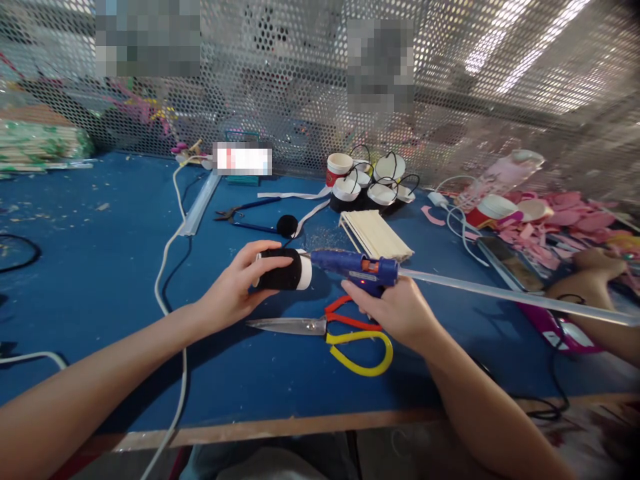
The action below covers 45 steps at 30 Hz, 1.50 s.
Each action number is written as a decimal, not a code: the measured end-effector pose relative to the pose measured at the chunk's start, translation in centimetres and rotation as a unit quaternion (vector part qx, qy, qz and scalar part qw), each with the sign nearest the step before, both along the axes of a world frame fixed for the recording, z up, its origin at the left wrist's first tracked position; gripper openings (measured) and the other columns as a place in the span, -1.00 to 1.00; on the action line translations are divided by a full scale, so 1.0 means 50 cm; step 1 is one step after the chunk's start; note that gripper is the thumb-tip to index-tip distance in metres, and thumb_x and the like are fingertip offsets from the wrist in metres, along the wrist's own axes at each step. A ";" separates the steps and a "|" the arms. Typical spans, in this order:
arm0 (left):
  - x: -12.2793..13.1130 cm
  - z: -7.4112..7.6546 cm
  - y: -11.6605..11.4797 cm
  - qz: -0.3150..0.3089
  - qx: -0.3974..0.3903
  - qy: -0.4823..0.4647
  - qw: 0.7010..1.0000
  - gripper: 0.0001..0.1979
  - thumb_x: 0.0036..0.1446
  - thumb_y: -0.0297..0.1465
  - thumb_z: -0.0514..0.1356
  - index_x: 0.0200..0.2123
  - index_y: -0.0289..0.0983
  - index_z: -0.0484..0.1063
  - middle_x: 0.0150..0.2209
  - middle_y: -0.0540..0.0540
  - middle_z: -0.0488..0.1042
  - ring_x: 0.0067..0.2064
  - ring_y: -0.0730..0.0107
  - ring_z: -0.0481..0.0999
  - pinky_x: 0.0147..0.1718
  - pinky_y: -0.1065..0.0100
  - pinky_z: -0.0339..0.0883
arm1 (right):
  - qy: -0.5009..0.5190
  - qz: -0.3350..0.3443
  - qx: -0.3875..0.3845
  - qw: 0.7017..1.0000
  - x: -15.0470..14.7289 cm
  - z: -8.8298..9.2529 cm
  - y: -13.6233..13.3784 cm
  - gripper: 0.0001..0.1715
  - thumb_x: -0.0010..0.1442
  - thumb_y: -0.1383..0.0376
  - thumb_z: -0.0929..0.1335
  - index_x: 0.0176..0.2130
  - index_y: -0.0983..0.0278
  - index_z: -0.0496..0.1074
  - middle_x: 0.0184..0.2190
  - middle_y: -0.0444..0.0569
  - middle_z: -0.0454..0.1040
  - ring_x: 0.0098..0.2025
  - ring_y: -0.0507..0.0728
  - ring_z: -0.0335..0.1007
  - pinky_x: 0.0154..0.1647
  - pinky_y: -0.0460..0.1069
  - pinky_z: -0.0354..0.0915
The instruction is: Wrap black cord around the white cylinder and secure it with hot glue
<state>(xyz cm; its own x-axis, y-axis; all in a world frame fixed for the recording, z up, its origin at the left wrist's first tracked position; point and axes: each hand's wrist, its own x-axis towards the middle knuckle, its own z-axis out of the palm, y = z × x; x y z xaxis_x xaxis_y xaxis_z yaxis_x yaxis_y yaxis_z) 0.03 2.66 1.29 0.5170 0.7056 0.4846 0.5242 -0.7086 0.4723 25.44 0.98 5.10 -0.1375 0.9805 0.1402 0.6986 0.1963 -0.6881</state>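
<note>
My left hand is wrapped round a small cup with a black covering and a white rim, tipped on its side. My right hand grips a blue glue gun, its nozzle touching or nearly touching the cup's white part. From the gun's back a long clear glue stick runs to the right. Below the hands lie scissors with one red and one yellow handle. Beyond the cup are a black disc, pliers with blue handles and a white strip.
Several cups with black loops stand near the mesh wall, behind a cream-coloured stack. Pink pieces, a phone and another person's arm are at right. A white cable crosses the blue table.
</note>
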 end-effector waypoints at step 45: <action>-0.004 -0.010 0.010 0.052 -0.183 -0.128 0.973 -0.47 -0.03 -0.30 0.28 0.04 -0.13 0.24 0.01 -0.14 0.27 -0.02 0.22 0.36 -0.21 0.27 0.39 | -0.080 0.077 0.044 0.993 -0.006 0.034 -0.024 -0.84 0.03 0.22 0.29 -0.44 0.19 0.46 -0.68 -0.05 0.35 -0.49 0.14 0.38 -0.50 -0.01 0.27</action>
<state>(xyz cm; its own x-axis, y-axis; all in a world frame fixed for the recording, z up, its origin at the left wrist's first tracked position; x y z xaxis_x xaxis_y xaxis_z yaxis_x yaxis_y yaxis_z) -0.15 3.17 0.81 0.3292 0.8971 0.2948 0.4166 -0.4182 0.8072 25.14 -0.20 6.79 -0.3129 0.9307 0.1894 0.7544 0.3647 -0.5458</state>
